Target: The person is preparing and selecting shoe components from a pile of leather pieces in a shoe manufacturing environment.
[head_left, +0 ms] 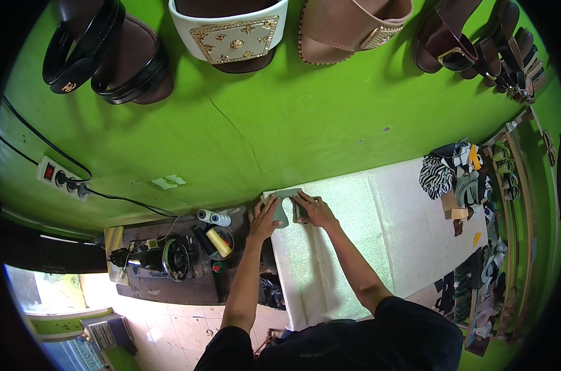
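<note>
A flat grey-green piece (286, 194), curved like an upside-down U, lies at the far left corner of a pale fabric sheet (354, 241). My left hand (264, 217) holds its left leg, with the fingers over the outer edge and the thumb near the lower end. On the other leg, my right hand (316, 211) has its fingers bent over the top and side. Part of each leg is hidden under my fingers. What the piece is made of, I cannot tell.
Left of the sheet stands a sewing machine (151, 256) on a dark table, with a yellow thread cone (219, 243) and white spools (214, 217). Fabric scraps (463, 176) pile up at the right. Sandals (234, 34) hang on the green wall. A power strip (61, 178) is at left.
</note>
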### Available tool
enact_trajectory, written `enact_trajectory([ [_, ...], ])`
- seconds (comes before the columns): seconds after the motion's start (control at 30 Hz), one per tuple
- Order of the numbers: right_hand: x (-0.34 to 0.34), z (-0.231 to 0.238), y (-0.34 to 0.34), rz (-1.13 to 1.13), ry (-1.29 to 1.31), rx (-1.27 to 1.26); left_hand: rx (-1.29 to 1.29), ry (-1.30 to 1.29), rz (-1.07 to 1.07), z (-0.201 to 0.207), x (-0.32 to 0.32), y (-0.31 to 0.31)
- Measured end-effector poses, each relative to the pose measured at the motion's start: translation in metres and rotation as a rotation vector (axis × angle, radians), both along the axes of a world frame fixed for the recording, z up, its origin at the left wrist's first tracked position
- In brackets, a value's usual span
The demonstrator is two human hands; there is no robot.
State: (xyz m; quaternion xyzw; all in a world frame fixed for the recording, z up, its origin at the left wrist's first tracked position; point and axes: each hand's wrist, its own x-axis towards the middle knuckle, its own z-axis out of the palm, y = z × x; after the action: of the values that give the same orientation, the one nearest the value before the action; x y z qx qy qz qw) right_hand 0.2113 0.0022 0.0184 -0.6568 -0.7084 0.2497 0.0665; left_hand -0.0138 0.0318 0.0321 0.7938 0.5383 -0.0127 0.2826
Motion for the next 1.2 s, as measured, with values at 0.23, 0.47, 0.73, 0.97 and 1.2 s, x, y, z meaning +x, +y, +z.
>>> enact_trajectory([
  [0.23,-0.009,-0.009,-0.004,-0.005,-0.031,0.078,0.033,-0.06,0.03,-0.01,-0.01,-0.004],
  [0.47,0.011,-0.014,-0.009,0.062,0.158,0.145,0.003,-0.18,-0.078,-0.008,-0.013,0.005],
  [0.73,0.002,0.024,-0.067,-0.116,0.295,0.089,0.047,-0.056,0.001,-0.003,-0.005,-0.013],
  [0.97,-0.002,0.05,-0.125,-0.104,0.452,0.137,0.258,-0.283,0.087,0.02,-0.011,-0.058],
  [1.2,-0.004,0.075,-0.165,-0.224,0.645,0.149,-0.29,-1.005,0.423,0.058,-0.005,-0.158],
])
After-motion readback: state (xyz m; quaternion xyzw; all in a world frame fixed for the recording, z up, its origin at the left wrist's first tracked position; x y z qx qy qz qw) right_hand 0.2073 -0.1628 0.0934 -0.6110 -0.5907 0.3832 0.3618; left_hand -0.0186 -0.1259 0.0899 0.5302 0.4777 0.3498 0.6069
